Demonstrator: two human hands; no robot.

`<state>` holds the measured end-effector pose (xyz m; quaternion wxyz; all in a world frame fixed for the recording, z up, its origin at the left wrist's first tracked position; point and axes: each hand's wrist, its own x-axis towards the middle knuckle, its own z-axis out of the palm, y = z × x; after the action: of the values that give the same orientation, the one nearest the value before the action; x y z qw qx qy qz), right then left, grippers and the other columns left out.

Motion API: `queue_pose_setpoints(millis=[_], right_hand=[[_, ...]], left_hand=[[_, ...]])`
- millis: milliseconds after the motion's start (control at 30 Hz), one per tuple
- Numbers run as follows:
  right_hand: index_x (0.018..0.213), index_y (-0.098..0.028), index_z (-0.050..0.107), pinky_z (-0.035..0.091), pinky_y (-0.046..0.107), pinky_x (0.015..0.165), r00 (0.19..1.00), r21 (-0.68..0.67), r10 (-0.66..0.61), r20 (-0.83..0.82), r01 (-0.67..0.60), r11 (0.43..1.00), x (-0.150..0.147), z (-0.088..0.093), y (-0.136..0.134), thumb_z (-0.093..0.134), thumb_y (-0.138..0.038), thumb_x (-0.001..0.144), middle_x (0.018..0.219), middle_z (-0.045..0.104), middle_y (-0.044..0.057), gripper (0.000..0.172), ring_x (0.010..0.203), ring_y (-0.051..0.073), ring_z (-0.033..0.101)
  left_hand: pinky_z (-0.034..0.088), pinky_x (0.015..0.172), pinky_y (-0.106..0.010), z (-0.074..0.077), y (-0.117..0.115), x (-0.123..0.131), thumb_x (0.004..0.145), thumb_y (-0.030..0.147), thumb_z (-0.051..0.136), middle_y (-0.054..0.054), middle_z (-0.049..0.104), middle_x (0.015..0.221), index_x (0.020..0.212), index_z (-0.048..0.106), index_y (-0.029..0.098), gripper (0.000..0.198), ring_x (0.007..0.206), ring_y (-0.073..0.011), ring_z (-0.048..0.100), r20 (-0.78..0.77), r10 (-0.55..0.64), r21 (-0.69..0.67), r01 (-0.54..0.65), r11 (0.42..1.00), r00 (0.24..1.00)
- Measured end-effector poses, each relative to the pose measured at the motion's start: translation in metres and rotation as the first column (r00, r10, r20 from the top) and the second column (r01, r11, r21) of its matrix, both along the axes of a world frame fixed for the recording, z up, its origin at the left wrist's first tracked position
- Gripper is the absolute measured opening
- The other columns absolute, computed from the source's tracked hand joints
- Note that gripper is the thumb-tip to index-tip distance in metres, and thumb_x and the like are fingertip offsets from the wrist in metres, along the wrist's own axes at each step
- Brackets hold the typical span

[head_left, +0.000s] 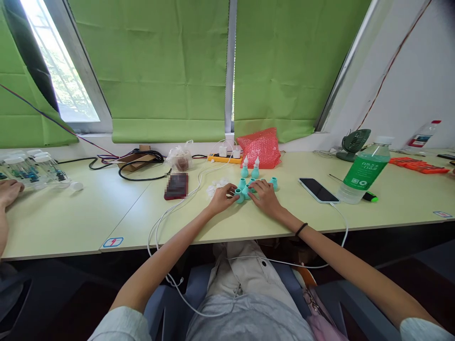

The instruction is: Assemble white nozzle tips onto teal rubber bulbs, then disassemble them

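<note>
Several small turquoise vase-shaped pieces stand in a tight cluster on the table in front of me. My left hand [223, 199] has its thumb and fingers closed on the side of the nearest turquoise piece [239, 196], whose open mouth faces up. From the other side, the curled fingers of my right hand [266, 195] hold a turquoise piece [246, 192] beside it, partly covered by the fingertips. Behind the cluster, two upright pieces carry white flame-shaped tips [256, 162]. Another turquoise piece [273, 183] stands apart, just past my right hand. Small translucent white parts [215, 187] lie by my left hand.
White cables [159, 222] cross the table at left near a dark red phone-like object [177, 185]. Behind are a power strip [223, 159] and red bubble wrap [261, 149]. At right are a phone [319, 190] and bottle [366, 170]. Another person's hand [10, 192] rests far left.
</note>
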<state>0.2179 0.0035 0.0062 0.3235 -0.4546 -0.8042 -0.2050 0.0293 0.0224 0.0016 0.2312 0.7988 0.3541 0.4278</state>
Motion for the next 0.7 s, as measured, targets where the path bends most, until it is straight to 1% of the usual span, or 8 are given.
queue_pose_setpoints(millis=[100, 200, 333, 433, 533, 633, 700], right_hand=[[0.098, -0.018, 0.054, 0.029, 0.034, 0.07, 0.999, -0.014, -0.036, 0.008, 0.036, 0.999, 0.001, 0.001, 0.004, 0.044, -0.031, 0.081, 0.094, 0.052, 0.008, 0.023, 0.091, 0.023, 0.043], [0.089, -0.019, 0.057, 0.029, 0.034, 0.068, 0.998, -0.034, -0.058, 0.026, 0.059, 0.998, 0.003, 0.004, 0.007, 0.045, -0.031, 0.081, 0.091, 0.051, 0.008, 0.019, 0.089, 0.023, 0.043], [0.08, -0.019, 0.057, 0.029, 0.033, 0.067, 0.999, -0.059, -0.031, 0.029, 0.033, 0.998, 0.013, 0.017, 0.01, 0.049, -0.03, 0.078, 0.089, 0.051, 0.007, 0.014, 0.087, 0.022, 0.044], [0.078, -0.019, 0.058, 0.03, 0.032, 0.065, 0.999, -0.126, -0.008, 0.035, 0.012, 0.992, 0.024, 0.026, 0.011, 0.051, -0.03, 0.077, 0.087, 0.052, 0.006, 0.013, 0.087, 0.021, 0.044], [0.073, -0.019, 0.058, 0.03, 0.031, 0.063, 0.998, -0.188, 0.013, 0.065, 0.0, 0.982, 0.03, 0.029, 0.012, 0.052, -0.028, 0.076, 0.084, 0.053, 0.006, 0.012, 0.085, 0.021, 0.045], [0.074, -0.018, 0.058, 0.03, 0.032, 0.063, 0.996, -0.202, 0.023, 0.081, -0.006, 0.979, 0.032, 0.029, 0.014, 0.051, -0.026, 0.076, 0.083, 0.054, 0.006, 0.011, 0.083, 0.022, 0.045], [0.075, -0.018, 0.058, 0.03, 0.033, 0.064, 0.996, -0.204, 0.022, 0.085, -0.004, 0.979, 0.032, 0.029, 0.016, 0.052, -0.025, 0.075, 0.084, 0.054, 0.007, 0.009, 0.084, 0.022, 0.045]], left_hand=[[0.052, 0.059, -0.023, 0.001, -0.001, 0.0, 0.07, 0.026, 0.057, -0.002, 0.06, 0.079, 0.091, 0.052, 0.017, 0.024, 0.069, -0.0116, 0.059, -0.001, 0.004, -0.002, -0.004, 1.0, 1.0], [0.051, 0.059, -0.023, 0.001, -0.002, 0.0, 0.069, 0.026, 0.057, -0.002, 0.06, 0.079, 0.09, 0.052, 0.017, 0.023, 0.068, -0.0114, 0.059, -0.006, 0.021, 0.002, -0.021, 1.0, 1.0], [0.05, 0.065, -0.026, 0.0, 0.0, 0.001, 0.068, 0.025, 0.058, -0.002, 0.062, 0.079, 0.088, 0.053, 0.017, 0.022, 0.075, -0.0137, 0.059, -0.018, 0.072, 0.011, -0.072, 0.997, 0.997], [0.05, 0.064, -0.027, 0.002, 0.003, 0.002, 0.068, 0.026, 0.058, -0.003, 0.062, 0.078, 0.087, 0.053, 0.017, 0.022, 0.073, -0.0147, 0.059, -0.034, 0.109, 0.012, -0.108, 0.994, 0.994], [0.049, 0.06, -0.026, 0.007, 0.008, 0.003, 0.067, 0.028, 0.059, -0.002, 0.063, 0.075, 0.086, 0.054, 0.016, 0.023, 0.067, -0.014, 0.059, -0.069, 0.103, 0.012, -0.103, 0.995, 0.992], [0.048, 0.057, -0.024, 0.016, 0.012, 0.007, 0.064, 0.026, 0.062, -0.001, 0.062, 0.07, 0.082, 0.056, 0.016, 0.022, 0.061, -0.0127, 0.058, -0.112, 0.076, 0.019, -0.074, 0.997, 0.991], [0.048, 0.057, -0.024, 0.019, 0.014, 0.012, 0.064, 0.024, 0.062, -0.001, 0.062, 0.07, 0.082, 0.057, 0.015, 0.021, 0.059, -0.0122, 0.058, -0.128, 0.071, 0.026, -0.068, 0.997, 0.989]])
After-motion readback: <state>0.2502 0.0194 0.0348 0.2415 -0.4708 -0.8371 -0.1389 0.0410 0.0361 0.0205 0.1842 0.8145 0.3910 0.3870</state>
